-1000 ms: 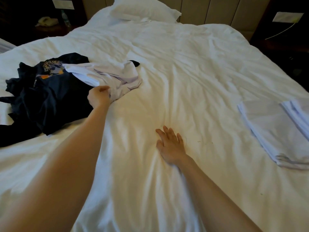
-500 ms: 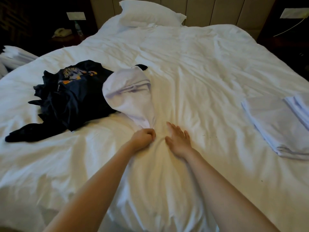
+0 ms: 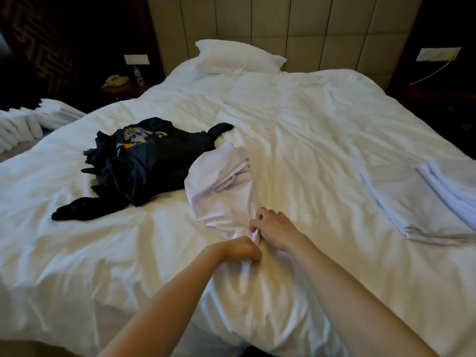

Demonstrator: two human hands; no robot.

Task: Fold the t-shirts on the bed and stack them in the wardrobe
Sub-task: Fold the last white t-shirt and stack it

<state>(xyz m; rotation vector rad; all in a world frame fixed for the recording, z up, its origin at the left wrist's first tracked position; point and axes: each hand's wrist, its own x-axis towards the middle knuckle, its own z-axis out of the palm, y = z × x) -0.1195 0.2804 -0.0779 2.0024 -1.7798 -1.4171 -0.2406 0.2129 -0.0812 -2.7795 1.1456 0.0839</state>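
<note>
White t-shirt, unfolded and bunched, lying on the bed near the middle of its near edge, with its narrow gathered end drawn toward the viewer and its wider end spread away toward the dark pile. Left hand: clenched, fingers curled round the gathered end of the white t-shirt. Right hand: just beside the left, fingers bent and pinching the same end of the fabric from the other side; both forearms reach in from the near edge. Dark t-shirts, one with an orange and pale print, heaped in a crumpled pile toward the left edge, touching the far side of the white t-shirt. Folded white shirt lying flat at the right edge, with a second folded white garment partly overlapping it at the frame border. Pillow at the far edge against the padded headboard. Beyond the far left corner, a telephone and a bottle on a dark nightstand; white linens stacked beside the left edge.
</note>
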